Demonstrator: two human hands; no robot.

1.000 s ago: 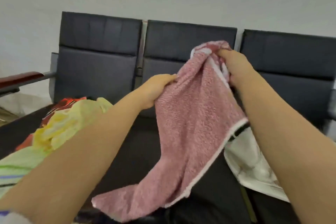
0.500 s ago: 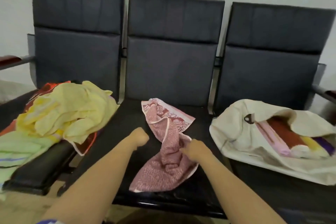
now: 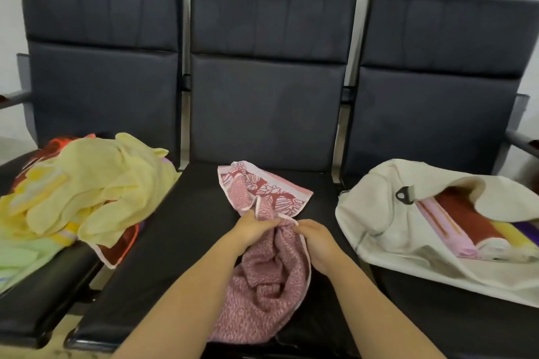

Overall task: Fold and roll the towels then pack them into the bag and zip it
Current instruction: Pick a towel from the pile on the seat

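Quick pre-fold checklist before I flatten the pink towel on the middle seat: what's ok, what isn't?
1. Both hands on towel: left hand and right hand pinch the pink towel. Ok.
2. Towel lying flat: bunched and wrinkled. Not ok.
3. Near end on the middle seat: drapes over front edge. Not ok.
4. Bag open: mouth gapes, rolled towels inside. Ok.
5. Room left in bag: cannot tell.
6. Towel pile clear of workspace: ok.

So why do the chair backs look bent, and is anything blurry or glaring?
Head view: the wide-angle lens bows the chair backs outward toward the edges. Lighting is soft and even, with no glare and only faint shadows. The pink towel, both hands and the bag look slightly soft, not badly smeared.
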